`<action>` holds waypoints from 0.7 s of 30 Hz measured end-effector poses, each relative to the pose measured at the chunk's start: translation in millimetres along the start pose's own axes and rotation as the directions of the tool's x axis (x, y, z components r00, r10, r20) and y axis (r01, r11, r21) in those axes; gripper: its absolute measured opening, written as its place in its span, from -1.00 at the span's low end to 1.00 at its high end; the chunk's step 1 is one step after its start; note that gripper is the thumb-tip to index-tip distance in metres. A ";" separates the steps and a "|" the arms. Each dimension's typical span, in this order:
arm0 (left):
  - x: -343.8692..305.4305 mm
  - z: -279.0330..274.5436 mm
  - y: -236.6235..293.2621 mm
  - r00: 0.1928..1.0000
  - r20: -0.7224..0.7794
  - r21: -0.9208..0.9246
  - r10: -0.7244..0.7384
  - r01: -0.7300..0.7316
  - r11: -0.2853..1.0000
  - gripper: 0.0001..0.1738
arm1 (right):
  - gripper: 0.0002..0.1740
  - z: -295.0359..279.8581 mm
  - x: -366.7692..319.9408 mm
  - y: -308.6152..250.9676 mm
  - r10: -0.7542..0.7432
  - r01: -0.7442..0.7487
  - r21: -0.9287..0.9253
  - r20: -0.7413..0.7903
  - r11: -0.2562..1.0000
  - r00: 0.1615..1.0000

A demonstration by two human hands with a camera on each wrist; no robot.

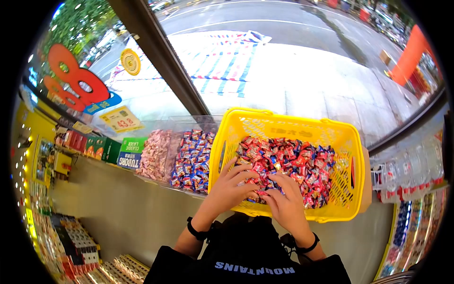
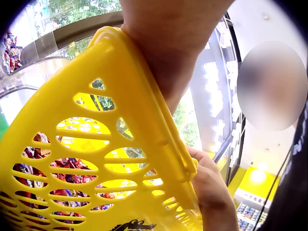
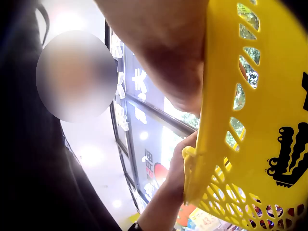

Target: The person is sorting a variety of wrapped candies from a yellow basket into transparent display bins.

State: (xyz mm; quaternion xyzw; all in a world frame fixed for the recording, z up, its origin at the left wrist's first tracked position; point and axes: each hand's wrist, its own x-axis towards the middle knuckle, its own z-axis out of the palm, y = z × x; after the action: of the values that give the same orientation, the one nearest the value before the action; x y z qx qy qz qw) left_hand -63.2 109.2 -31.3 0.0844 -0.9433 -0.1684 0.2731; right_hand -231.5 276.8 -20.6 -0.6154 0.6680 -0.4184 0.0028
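Observation:
A yellow basket [image 1: 347,128] holds a pile of red, pink and blue wrapped candies [image 1: 307,165]. Over its near left part, my left hand [image 1: 232,187] rests on the candies with fingers spread and slightly bent. My right hand [image 1: 287,201] reaches over the near rim beside it, fingers bent down onto the pile; the two thumbs are close together. Whether a candy lies between the fingertips is unclear. In the left wrist view, the basket's perforated wall [image 2: 110,130] hides my left fingers. The right wrist view shows the basket wall [image 3: 260,110] hiding my right fingertips.
Left of the basket stand clear bins of blue-wrapped candies [image 1: 193,158] and pink-wrapped candies [image 1: 156,156], then a green and blue box [image 1: 131,152]. Plastic bottles [image 1: 406,170] stand at the right. A window frame [image 1: 163,57] rises behind, and shelves line both sides.

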 end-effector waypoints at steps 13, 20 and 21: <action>-12.4 -18.0 -1.8 0.985 -0.121 0.047 0.123 -0.118 0.992 -0.57 | -0.81 8.6 4.3 -18.8 0.124 -0.129 0.083 0.060 0.988 0.990; -20.4 -57.2 -35.9 0.975 -0.130 0.032 0.182 -0.179 0.983 -0.57 | -0.80 38.4 23.6 -50.5 0.173 -0.176 0.108 0.040 0.978 0.984; -20.8 -63.1 -43.6 0.972 -0.134 0.035 0.193 -0.190 0.981 -0.57 | -0.80 45.3 26.7 -54.7 0.181 -0.183 0.100 0.033 0.978 0.983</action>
State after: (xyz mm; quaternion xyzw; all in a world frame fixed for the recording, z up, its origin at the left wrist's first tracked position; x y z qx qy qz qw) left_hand -8.6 56.7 -7.2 0.0075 -0.9280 -0.1249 0.3509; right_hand -169.6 235.5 -5.7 -0.5558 0.6990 -0.4427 0.0806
